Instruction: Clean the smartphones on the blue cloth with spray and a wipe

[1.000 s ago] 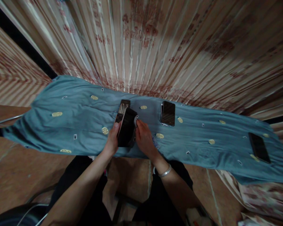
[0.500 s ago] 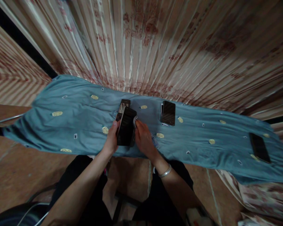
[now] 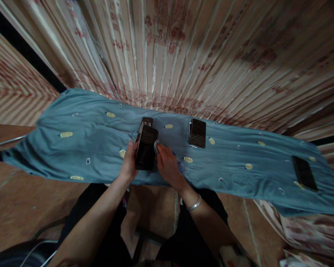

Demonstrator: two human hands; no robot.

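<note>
Here we are at the middle of the cloth-covered bench point(image 3: 97, 142), where the left hand point(image 3: 129, 163) holds the phone point(image 3: 147, 148) by its left edge, thumb along the side, dark screen facing up. It looks like a hold that leaves the screen uncovered and the right edge free for the other hand. And there is the right hand point(image 3: 168, 165), its grip narrow, fingers pinched on a pale wad point(image 3: 156, 145) right at the phone's right edge; cloth or paper, I can't tell. Just beyond, a second phone point(image 3: 147, 120) pokes out on the far side, mostly hidden behind the first, and whether the two touch I can't say. Beside the right hand shows a bluish patterned thing point(image 3: 181, 167), too blurred to name. Over to the right, towards the far edge, a third phone point(image 3: 198, 133) lies slightly askew on top of a pale-edged thing point(image 3: 190, 135), perhaps stacked to save room. Away at the right end, a fourth phone point(image 3: 304, 173) lies by itself, well apart from the others. Containers? None I can make out; the dark rounded thing point(image 3: 8, 256) in the near left corner is cut off, so whether it holds anything is unclear.
</note>
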